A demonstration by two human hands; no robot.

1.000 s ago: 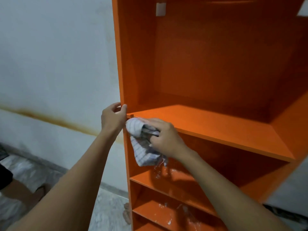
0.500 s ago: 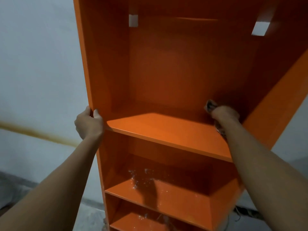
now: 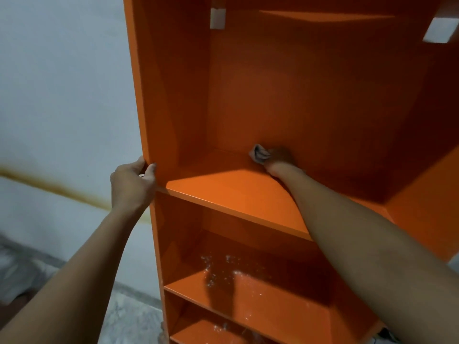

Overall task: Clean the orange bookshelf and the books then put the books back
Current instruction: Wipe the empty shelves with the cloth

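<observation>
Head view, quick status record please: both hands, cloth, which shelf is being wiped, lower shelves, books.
left hand: grips the front edge of the orange bookshelf, at its left side panel
right hand: holds the bunched cloth at the back of the upper shelf
lower shelf: white specks scattered around its back
books: none in view

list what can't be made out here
Head view:
- cloth: mostly hidden by the right hand, in dark shadow.
- left hand: most fingers hidden behind its own back.
- bookshelf: top and bottom cut off by frame edges.
- books: none in view.
</observation>
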